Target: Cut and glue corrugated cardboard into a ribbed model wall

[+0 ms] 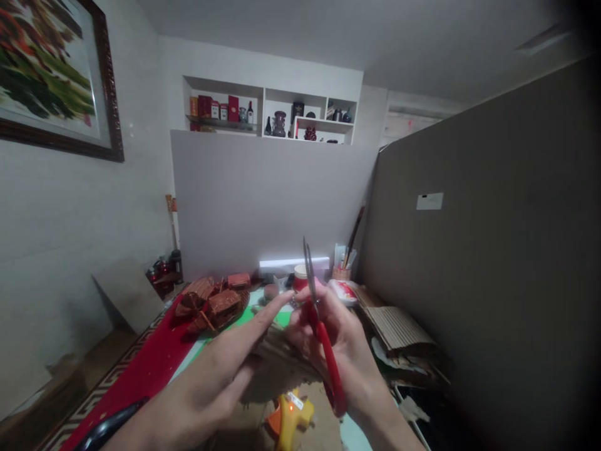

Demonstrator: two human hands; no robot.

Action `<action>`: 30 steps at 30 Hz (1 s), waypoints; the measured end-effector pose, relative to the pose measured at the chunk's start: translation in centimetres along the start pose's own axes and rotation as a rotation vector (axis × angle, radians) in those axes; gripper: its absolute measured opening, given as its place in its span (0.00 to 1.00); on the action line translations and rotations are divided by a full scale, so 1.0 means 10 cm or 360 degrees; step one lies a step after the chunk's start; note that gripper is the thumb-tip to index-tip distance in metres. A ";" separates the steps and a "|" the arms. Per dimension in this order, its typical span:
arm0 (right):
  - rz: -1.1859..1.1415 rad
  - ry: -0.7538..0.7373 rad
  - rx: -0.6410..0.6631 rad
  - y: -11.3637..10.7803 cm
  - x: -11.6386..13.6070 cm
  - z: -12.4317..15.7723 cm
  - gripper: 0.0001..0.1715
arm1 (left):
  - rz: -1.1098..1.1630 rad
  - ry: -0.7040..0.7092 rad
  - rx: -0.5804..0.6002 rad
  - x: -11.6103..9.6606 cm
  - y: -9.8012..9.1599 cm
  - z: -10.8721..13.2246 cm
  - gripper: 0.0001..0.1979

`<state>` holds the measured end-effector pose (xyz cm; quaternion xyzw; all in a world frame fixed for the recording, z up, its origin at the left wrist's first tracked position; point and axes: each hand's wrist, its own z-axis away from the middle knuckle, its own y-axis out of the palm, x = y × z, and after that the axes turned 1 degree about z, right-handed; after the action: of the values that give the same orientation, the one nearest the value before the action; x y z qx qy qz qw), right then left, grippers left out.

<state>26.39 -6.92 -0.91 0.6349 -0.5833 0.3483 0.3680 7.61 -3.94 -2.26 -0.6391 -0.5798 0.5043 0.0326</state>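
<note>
My right hand (345,335) is closed around a pair of scissors (328,357) with red handles, its blades pointing up and away from me. The fingertips of that hand are also pinched together, and whatever is between them is too small to make out. My left hand (225,363) reaches in from the left with its index finger stretched out, its tip at or very near the right fingertips. The lower fingers of the left hand are partly hidden. Below both hands a yellow and orange glue gun (291,416) with a small lit light lies on a cardboard sheet (322,410).
Reddish-brown corrugated model pieces (220,307) stand on the red cloth (150,369) at left. A red jar with a pale lid (300,279) and a pen holder (342,269) are behind. Corrugated cardboard (397,326) is stacked at right. Grey partitions (272,200) enclose the table.
</note>
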 end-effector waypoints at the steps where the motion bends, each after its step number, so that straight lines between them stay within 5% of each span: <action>1: -0.0004 0.0008 0.0006 0.00 0.01 0.00 0.21 | 0.0019 0.0013 0.0017 -0.01 -0.01 0.00 0.42; 6: 0.0283 -0.0094 -0.0278 -0.09 -0.02 -0.01 0.20 | 0.0108 -0.0054 0.0019 0.00 -0.05 0.03 0.41; 13: 0.0870 -0.0131 -0.0722 -0.60 -0.06 -0.14 0.21 | 0.0195 -0.0234 -0.0189 0.02 -0.15 0.08 0.35; 16: 0.0869 -0.0079 -0.0587 -0.64 -0.01 -0.14 0.22 | 0.0202 -0.0118 -0.0335 0.01 -0.18 0.06 0.30; 21: 0.0205 0.0220 -0.0055 -0.34 0.05 -0.04 0.30 | 0.0161 0.0039 -0.0362 -0.05 -0.21 0.06 0.26; 25: 0.0049 0.0211 -0.0155 -0.19 0.06 0.00 0.30 | 0.0166 0.0004 -0.0431 -0.12 -0.22 0.08 0.24; 30: 0.0361 0.0087 -0.0069 -0.25 0.01 0.00 0.25 | 0.0398 -0.0189 -0.0496 -0.15 -0.18 0.04 0.10</action>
<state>28.93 -6.83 -0.95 0.5469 -0.6485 0.3923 0.3555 6.31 -4.71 -0.46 -0.6725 -0.5679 0.4454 -0.1636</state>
